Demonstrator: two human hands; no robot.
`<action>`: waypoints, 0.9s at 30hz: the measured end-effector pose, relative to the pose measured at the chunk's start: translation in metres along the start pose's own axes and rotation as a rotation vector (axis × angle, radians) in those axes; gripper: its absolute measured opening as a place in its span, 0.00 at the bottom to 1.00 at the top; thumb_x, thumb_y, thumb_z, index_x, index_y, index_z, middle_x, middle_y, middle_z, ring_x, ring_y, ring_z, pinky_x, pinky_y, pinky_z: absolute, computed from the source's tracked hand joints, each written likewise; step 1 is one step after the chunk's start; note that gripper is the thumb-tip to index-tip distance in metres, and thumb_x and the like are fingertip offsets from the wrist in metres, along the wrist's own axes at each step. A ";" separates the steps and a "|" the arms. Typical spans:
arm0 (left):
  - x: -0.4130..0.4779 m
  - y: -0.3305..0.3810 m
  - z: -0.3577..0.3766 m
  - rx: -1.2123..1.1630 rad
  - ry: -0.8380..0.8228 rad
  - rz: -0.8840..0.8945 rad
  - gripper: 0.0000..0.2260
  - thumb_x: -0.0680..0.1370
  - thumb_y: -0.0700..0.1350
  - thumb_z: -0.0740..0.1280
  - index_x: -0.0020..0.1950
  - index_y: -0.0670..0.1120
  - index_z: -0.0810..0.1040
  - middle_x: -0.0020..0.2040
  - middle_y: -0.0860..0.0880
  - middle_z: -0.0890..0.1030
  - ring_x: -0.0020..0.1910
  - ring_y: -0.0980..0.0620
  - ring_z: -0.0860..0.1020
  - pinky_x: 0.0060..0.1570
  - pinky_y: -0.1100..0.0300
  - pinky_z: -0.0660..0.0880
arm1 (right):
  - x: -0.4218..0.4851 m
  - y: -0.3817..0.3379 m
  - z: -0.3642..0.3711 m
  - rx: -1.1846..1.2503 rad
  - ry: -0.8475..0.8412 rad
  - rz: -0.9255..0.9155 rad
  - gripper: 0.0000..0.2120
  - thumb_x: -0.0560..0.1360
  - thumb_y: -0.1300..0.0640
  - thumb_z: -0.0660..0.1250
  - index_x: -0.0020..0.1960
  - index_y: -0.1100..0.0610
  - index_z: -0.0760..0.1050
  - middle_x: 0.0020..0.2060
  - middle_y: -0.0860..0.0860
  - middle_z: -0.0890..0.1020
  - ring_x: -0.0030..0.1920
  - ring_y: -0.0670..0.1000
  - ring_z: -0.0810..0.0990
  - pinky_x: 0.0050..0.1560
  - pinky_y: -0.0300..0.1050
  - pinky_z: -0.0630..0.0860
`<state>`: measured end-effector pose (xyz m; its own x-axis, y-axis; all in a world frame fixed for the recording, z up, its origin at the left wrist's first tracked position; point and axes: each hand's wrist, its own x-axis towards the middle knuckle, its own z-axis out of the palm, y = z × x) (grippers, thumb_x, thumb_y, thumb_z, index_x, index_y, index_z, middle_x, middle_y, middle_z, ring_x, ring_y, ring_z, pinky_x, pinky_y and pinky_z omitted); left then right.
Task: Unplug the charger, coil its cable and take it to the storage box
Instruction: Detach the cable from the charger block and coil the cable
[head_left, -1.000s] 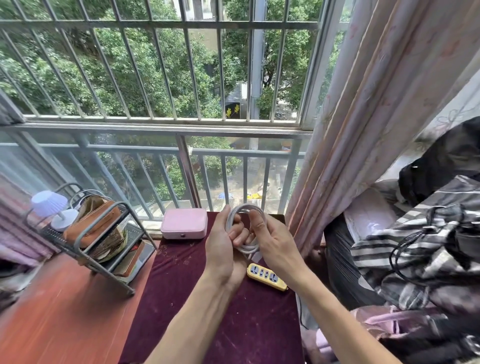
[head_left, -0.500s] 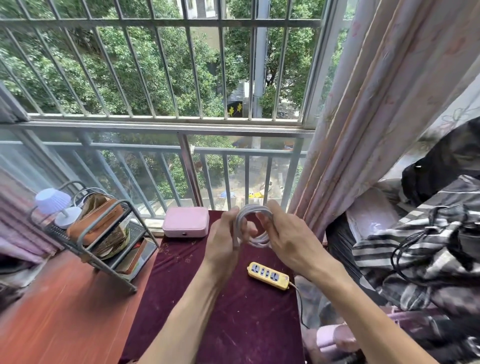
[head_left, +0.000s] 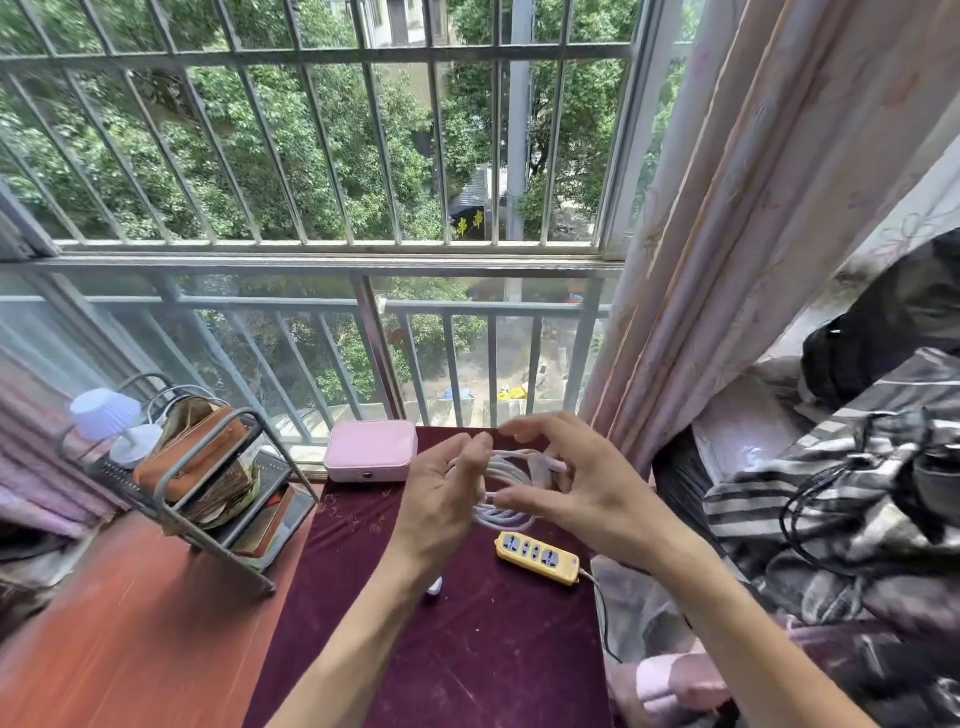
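A coil of white charger cable (head_left: 503, 515) hangs between both hands above the maroon cloth (head_left: 467, 649). My left hand (head_left: 441, 499) holds the coil's left side, back of the hand toward me and fingers pointing up. My right hand (head_left: 587, 483) curls round the coil's right side, thumb against the lower loops and a strand running under its fingers. A small white piece (head_left: 434, 587), maybe the charger body, shows by my left forearm. The pink box (head_left: 370, 451) sits shut at the cloth's far edge, left of the hands.
A yellow power strip (head_left: 537, 557) lies on the cloth below my right hand, its cord dropping off the right edge. A metal rack (head_left: 208, 499) with a brown pouch and small lamp stands left. Curtain (head_left: 727, 260) and piled clothes (head_left: 841, 519) crowd the right. Window bars are ahead.
The coil has tilted from upright to flatter and wider. My right hand's fingers have spread and moved over the coil's right side; my left fingers have straightened.
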<state>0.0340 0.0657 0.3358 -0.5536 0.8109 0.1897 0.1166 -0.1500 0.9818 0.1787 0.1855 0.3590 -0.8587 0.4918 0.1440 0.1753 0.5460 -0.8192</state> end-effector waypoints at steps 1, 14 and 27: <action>-0.001 0.000 -0.001 -0.001 0.030 -0.001 0.18 0.80 0.56 0.64 0.31 0.52 0.72 0.27 0.55 0.69 0.26 0.57 0.66 0.27 0.65 0.65 | -0.003 0.000 -0.003 0.123 0.004 0.035 0.25 0.71 0.43 0.80 0.65 0.37 0.76 0.56 0.41 0.81 0.51 0.39 0.82 0.54 0.31 0.76; -0.004 0.002 0.000 -0.044 0.124 0.020 0.22 0.78 0.57 0.66 0.31 0.44 0.65 0.29 0.47 0.62 0.28 0.51 0.62 0.27 0.61 0.62 | -0.017 -0.017 -0.001 0.704 0.136 0.219 0.10 0.75 0.56 0.78 0.56 0.49 0.86 0.43 0.53 0.89 0.38 0.48 0.83 0.35 0.33 0.76; -0.002 0.001 0.013 0.010 0.270 0.074 0.19 0.81 0.54 0.65 0.32 0.53 0.65 0.29 0.57 0.64 0.29 0.56 0.62 0.31 0.61 0.63 | -0.021 -0.035 0.023 1.017 0.205 0.386 0.29 0.65 0.57 0.81 0.64 0.54 0.77 0.36 0.52 0.84 0.28 0.43 0.76 0.28 0.37 0.67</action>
<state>0.0461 0.0713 0.3362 -0.7431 0.6174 0.2580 0.1722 -0.1961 0.9653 0.1799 0.1405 0.3715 -0.7192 0.6631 -0.2073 -0.1437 -0.4338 -0.8895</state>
